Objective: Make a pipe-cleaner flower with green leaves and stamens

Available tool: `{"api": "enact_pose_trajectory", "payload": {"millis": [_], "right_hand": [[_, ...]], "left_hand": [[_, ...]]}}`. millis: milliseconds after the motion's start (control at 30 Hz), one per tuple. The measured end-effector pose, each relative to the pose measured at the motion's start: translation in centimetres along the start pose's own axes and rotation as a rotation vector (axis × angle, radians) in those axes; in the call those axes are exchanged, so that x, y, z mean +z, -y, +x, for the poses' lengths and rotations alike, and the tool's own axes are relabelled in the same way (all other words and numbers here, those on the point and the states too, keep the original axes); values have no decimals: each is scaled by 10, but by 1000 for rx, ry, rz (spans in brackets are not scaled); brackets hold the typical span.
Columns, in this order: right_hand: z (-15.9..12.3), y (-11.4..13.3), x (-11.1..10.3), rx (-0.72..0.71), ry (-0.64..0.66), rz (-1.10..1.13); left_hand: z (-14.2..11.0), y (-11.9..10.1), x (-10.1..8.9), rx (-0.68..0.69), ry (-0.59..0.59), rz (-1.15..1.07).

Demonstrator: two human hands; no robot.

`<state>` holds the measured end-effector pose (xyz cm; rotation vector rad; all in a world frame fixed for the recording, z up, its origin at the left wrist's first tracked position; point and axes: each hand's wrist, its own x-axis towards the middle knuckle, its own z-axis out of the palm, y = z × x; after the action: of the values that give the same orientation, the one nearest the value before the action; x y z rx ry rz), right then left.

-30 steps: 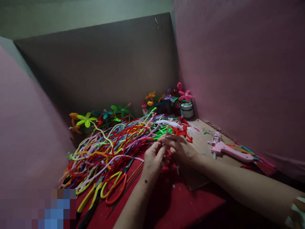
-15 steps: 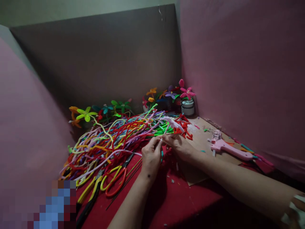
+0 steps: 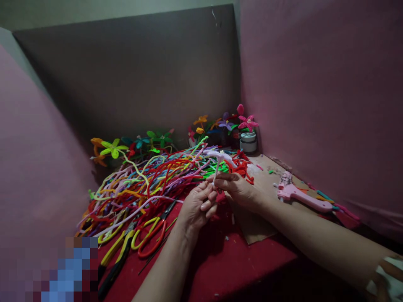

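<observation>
A pale lavender pipe-cleaner flower (image 3: 224,157) with a yellowish centre stands upright on a thin pale stem between my hands. My right hand (image 3: 239,191) pinches the stem from the right, thumb and fingers pressed together. Turned palm up, my left hand (image 3: 199,205) has its fingers curled at the stem's lower end, where thumb and index finger close on it. The fingertips hide the very end of the stem. Right behind the flower lie red pipe-cleaner pieces (image 3: 242,167) and green ones.
A heap of coloured pipe cleaners (image 3: 135,180) fills the left. Scissors (image 3: 151,237) and pliers (image 3: 118,251) lie before it. A pink glue gun (image 3: 302,197) rests on cardboard (image 3: 252,228) at right. Finished flowers (image 3: 115,148) and a grey pot (image 3: 248,142) line the back.
My left hand has rolled palm up, its fingers now showing. The flower has shifted slightly left and its yellowish centre has come into sight. My right hand stays at the stem.
</observation>
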<state>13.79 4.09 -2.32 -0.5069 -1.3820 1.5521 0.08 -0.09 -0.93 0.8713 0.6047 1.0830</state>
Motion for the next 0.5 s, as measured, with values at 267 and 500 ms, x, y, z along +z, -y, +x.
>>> {"api": "enact_pose_trajectory", "payload": {"millis": [267, 500], "right_hand": [[1, -9, -4, 1, 3, 78], [1, -9, -4, -3, -105, 100]], "left_hand": [[0, -3, 3, 10, -16, 167], [4, -2, 6, 227, -225, 570]]}}
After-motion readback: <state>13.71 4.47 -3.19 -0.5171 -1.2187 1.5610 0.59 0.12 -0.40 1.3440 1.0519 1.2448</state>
